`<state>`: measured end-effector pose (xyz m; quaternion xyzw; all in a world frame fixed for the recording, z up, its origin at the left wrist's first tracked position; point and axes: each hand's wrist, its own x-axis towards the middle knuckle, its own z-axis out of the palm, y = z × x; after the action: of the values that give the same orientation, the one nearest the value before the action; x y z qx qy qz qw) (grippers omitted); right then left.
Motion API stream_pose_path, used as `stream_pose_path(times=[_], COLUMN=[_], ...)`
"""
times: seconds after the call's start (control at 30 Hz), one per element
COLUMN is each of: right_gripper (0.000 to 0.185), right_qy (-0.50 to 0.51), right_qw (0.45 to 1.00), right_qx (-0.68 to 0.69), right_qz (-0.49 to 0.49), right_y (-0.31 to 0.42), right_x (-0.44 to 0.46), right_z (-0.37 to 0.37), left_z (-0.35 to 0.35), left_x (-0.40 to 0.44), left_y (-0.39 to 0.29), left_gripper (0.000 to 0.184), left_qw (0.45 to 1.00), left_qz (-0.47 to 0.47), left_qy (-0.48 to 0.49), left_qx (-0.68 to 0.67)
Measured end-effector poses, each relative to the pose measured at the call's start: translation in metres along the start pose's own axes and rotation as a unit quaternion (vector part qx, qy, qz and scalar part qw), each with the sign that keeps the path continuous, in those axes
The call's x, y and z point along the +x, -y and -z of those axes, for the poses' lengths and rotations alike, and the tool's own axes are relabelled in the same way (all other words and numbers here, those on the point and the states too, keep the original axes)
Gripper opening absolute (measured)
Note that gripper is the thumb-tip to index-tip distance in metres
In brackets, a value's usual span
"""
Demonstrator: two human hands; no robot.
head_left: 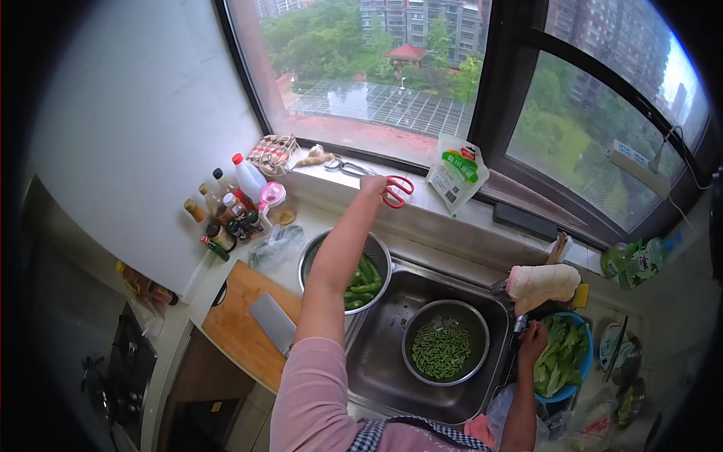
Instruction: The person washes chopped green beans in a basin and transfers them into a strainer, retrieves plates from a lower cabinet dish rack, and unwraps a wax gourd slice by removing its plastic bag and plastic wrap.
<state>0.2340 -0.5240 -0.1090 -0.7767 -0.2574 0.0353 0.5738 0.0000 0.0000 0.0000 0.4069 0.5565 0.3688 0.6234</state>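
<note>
My left hand (371,183) reaches out over the window sill, its fingers closed around red-handled scissors (398,192). Near the sink's right edge, my right hand (533,339) is curled beside the metal faucet (520,324) and the blue basin (586,367) of leafy greens (561,354); what its fingers hold, if anything, is hidden. A steel bowl (482,358) with cut green beans (440,350) stands in the sink (369,377). Partly behind my left arm is a colander (385,260) of green peppers (367,282).
On the left, a cleaver (273,322) lies on a wooden cutting board (233,331), with several sauce bottles (218,211) behind. A white-green packet (458,177) leans at the window. A towel (544,285) hangs above the faucet. Dishes (621,354) stand far right.
</note>
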Motion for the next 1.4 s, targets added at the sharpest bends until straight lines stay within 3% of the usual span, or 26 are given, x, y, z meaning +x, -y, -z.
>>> stream_pose_path(times=[0.2, 0.3, 0.5, 0.57, 0.73, 0.8, 0.83, 0.9, 1.0, 1.07, 1.1, 1.13, 1.17, 1.2, 1.3, 1.4], right_gripper=[0.016, 0.017, 0.018, 0.019, 0.020, 0.021, 0.019, 0.025, 0.032, 0.031, 0.032, 0.041, 0.052, 0.064, 0.081, 0.082], right_qy=[-0.016, -0.021, -0.035, -0.034, -0.054, -0.068, -0.067, -0.082, -0.082, -0.033, 0.024, 0.133, 0.174, 0.201, 0.283, 0.322], right_qw=[0.999, 0.999, 0.996, 0.990, 0.988, 0.983, 0.992, 0.994, 0.995, 0.999, 0.999, 0.983, 0.908, 0.766, 0.555, 0.538], right_qx=[-0.011, -0.017, -0.046, -0.096, -0.083, -0.116, -0.066, -0.056, 0.030, -0.024, 0.005, 0.078, 0.279, 0.462, 0.666, 0.680], right_qz=[0.033, 0.044, 0.063, 0.098, 0.119, 0.125, 0.081, 0.033, -0.052, -0.005, -0.035, -0.096, -0.258, -0.400, -0.410, -0.380], right_y=[0.004, -0.002, 0.004, 0.006, 0.001, -0.007, 0.007, -0.002, 0.012, -0.011, -0.008, -0.004, -0.002, 0.007, 0.052, 0.078], right_x=[0.014, 0.017, 0.007, 0.002, -0.005, -0.003, -0.009, -0.023, -0.063, -0.098, -0.118, -0.134, -0.142, -0.149, -0.144, -0.137], right_z=[-0.004, -0.006, -0.005, -0.003, -0.005, -0.003, -0.003, -0.002, 0.000, -0.005, -0.007, -0.008, -0.010, -0.010, 0.002, 0.007], left_z=[-0.045, -0.045, -0.050, -0.048, -0.042, -0.043, -0.040, -0.027, 0.002, 0.020, 0.029, 0.035, 0.038, 0.042, 0.054, 0.069], left_x=[0.036, -0.005, -0.032, -0.058, -0.141, -0.193, -0.212, -0.249, -0.241, -0.272, -0.290, -0.303, -0.311, -0.323, -0.346, -0.345], left_y=[-0.007, -0.026, -0.003, 0.007, 0.075, 0.114, 0.138, 0.173, 0.287, 0.318, 0.329, 0.332, 0.333, 0.329, 0.311, 0.295], left_gripper=[0.018, 0.029, 0.048, 0.048, 0.037, 0.033, 0.032, 0.031, 0.028, 0.028, 0.030, 0.032, 0.034, 0.037, 0.050, 0.053], left_qw=[0.995, 0.963, 0.967, 0.946, 0.931, 0.956, 0.966, 0.977, 0.971, 0.960, 0.948, 0.934, 0.932, 0.928, 0.906, 0.884], left_qz=[-0.041, -0.152, -0.173, -0.231, -0.352, -0.278, -0.219, -0.055, 0.023, 0.112, 0.156, 0.197, 0.216, 0.237, 0.284, 0.258], left_qy=[-0.084, -0.070, -0.073, -0.152, -0.018, 0.086, 0.137, 0.199, 0.185, 0.180, 0.194, 0.208, 0.216, 0.224, 0.301, 0.389], left_qx=[-0.029, 0.213, 0.175, 0.172, 0.095, 0.038, 0.014, 0.059, 0.149, 0.183, 0.199, 0.215, 0.198, 0.181, 0.092, 0.026])
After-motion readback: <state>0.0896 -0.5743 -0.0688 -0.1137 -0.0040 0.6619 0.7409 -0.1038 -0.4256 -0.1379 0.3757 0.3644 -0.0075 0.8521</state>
